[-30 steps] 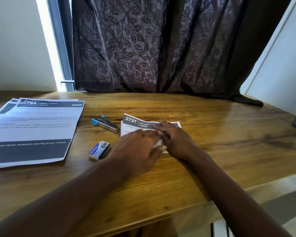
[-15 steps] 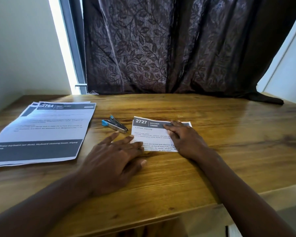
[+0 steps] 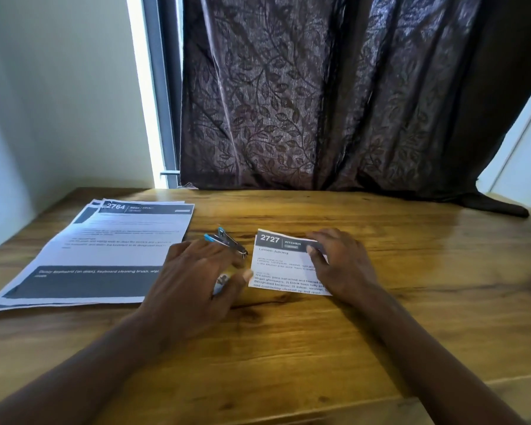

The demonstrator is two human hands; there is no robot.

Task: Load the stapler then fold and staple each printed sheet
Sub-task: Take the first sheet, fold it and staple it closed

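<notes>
Now right hand [image 3: 341, 265], fingers flat, pins folded sheet [image 3: 284, 265]; left hand [image 3: 196, 280], fingers spread, nears stapler [image 3: 227, 242]. Fold may spring open if pressure eases.

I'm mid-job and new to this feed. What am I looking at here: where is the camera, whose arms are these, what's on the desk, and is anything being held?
There is no machine here. The single picture comes from a wide-angle camera worn on a person's head, looking forward and down, so the two bare arms entering from the bottom are that person's own.

On the wooden table lie a stack of printed sheets at the left, headed 2764, and a small blue-and-metal stapler in the middle. The folded sheet, headed 2727 Kitchen, lies to the stapler's right.

The right hand lies flat on the folded sheet, pressing it down. The left hand is spread open near the stapler, over a small box that mostly hides beneath it. Neither hand has a grip on anything.

A dark patterned curtain hangs behind the table.
</notes>
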